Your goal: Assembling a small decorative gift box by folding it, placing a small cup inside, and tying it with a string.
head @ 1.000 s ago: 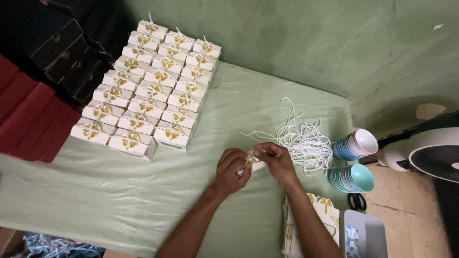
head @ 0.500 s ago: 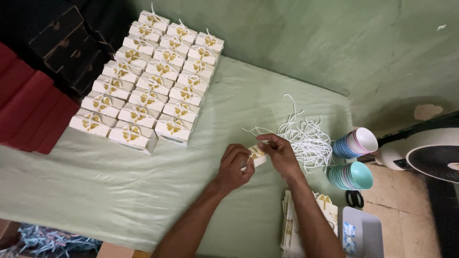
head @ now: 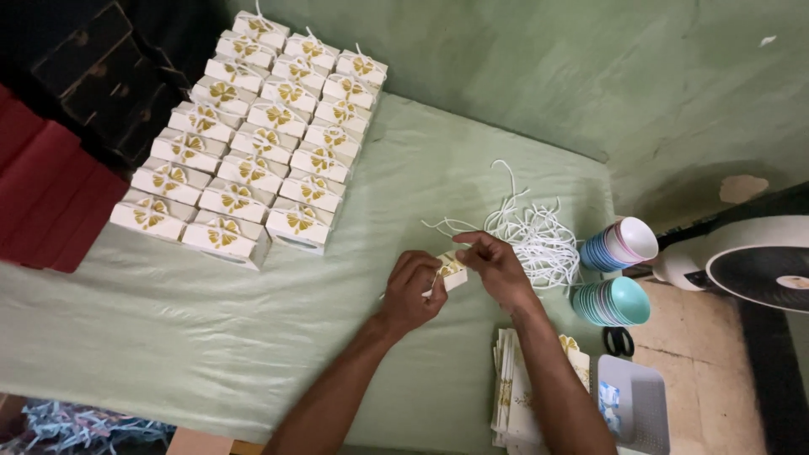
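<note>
Left hand (head: 411, 291) and right hand (head: 499, 268), fingers pinched on one small white gift box (head: 452, 271) over the green cloth (head: 253, 337)

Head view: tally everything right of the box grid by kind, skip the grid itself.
Held box: 1
Bowl stacks: 2
Cord pile: 1
Scissors: 1
Fan: 1
Flat-box stack: 1
Grey basket: 1
Total: 8
</note>
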